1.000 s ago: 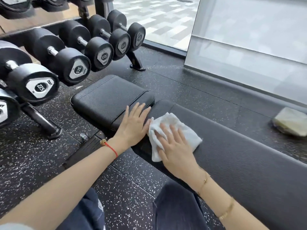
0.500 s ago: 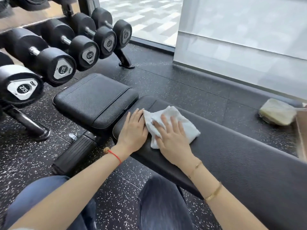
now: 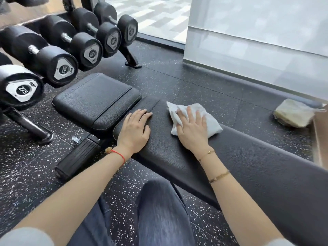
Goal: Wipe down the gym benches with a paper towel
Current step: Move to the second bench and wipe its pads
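A black padded gym bench runs from the centre to the lower right, with a long back pad (image 3: 248, 160) and a separate square seat pad (image 3: 94, 102) at its left end. A crumpled white paper towel (image 3: 211, 121) lies on the long pad near its left end. My right hand (image 3: 192, 130) presses flat on the towel, fingers spread over it. My left hand (image 3: 134, 130) rests flat on the pad's left end, fingers apart, a hand's width left of the towel.
A rack of black dumbbells (image 3: 58, 63) stands at the left, its foot (image 3: 132, 63) on the speckled rubber floor. A pale folded cloth (image 3: 292, 112) lies on the floor at the right by a wall. My knees (image 3: 159, 210) are below the bench.
My right hand has slid the towel to the right along the long pad, away from my left hand, which stays on the pad's left end. The view has shifted slightly.
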The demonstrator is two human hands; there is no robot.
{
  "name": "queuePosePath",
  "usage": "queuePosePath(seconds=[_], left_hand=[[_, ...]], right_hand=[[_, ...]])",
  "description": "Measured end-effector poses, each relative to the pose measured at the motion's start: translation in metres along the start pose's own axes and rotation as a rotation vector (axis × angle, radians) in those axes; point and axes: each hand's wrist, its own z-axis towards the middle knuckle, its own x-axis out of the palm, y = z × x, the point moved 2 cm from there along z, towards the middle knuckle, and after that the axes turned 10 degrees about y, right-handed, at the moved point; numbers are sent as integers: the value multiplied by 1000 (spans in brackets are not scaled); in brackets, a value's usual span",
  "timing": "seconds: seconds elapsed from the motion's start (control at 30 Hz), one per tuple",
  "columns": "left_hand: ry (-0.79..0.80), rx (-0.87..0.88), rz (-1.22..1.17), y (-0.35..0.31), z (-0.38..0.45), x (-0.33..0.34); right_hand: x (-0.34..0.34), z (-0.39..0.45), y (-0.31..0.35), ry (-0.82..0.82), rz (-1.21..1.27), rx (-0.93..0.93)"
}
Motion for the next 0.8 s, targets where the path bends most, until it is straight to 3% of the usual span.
queuePosePath(seconds=[0.27,0.43,0.53,0.7,0.8], left_hand=[[76,18,43,0,1,4],[102,13,80,-8,-1,8],[82,26,112,-32,-2,15],[91,139,66,-89,2,30],[123,178,20,-114,1,42]], right_hand=[[25,-103,10,-11,-34,-123],[20,-113,-70,-16,59,235],[5,-82,-82,-25,149,402],[19,-100,-33,-86,89,231],[32,-143,-53,-93,109,213]])
